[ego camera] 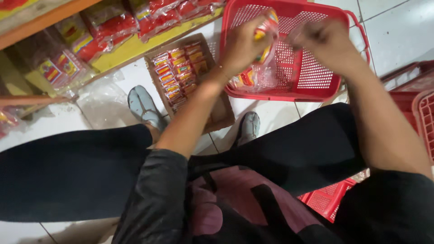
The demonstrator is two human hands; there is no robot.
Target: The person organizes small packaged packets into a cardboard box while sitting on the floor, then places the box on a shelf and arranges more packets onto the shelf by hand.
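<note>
The right hand [326, 39] is smeared by motion, so its fingers cannot be told apart. The clear bag of packets [253, 74] is partly covered by the left hand [242, 45]. The red basket [312, 72] loses its far rim to the top edge. Another red basket [422, 110] runs off the right edge. The shelf [122, 49] packets are blurred and cut off at the top.

Black sleeves [158, 199], black trousers [68, 171], grey shoes [144, 106].
</note>
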